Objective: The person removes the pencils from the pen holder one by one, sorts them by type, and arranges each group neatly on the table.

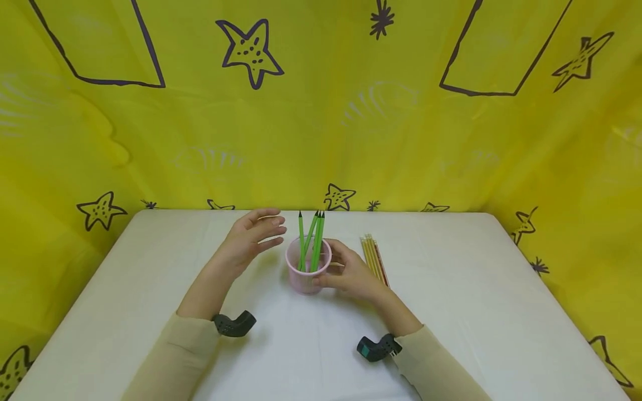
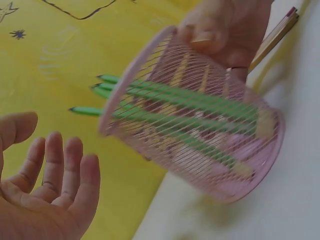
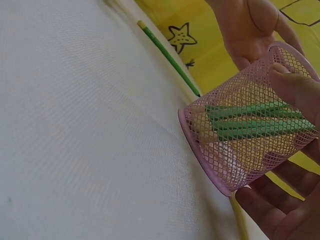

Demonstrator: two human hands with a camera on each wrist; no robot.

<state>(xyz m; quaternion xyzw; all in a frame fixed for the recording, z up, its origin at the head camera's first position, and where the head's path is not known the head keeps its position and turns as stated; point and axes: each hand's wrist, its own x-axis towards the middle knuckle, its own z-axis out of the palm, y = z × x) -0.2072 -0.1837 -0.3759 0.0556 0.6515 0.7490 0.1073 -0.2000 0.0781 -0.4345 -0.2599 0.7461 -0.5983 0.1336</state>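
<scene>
A pink mesh pencil cup (image 1: 303, 282) holds several green pencils (image 1: 318, 245), dark tips up. My right hand (image 1: 351, 274) grips the cup from its right side, thumb at the near side and fingers round the far side. Whether the cup's base touches the table cannot be told. To the left of the cup, my left hand (image 1: 252, 236) is raised with fingers extended, apart from the cup and holding nothing. In the right wrist view, one more green pencil (image 3: 169, 57) shows outside the cup, its dark tip near the cup wall.
Several yellowish pencils and a reddish one form a bundle (image 1: 372, 253) on the white table (image 1: 281, 351), just beyond my right hand. A yellow cloth (image 1: 311, 122) with drawn stars hangs behind the table and along both sides. Black wrist cameras (image 1: 234, 324) sit at both cuffs.
</scene>
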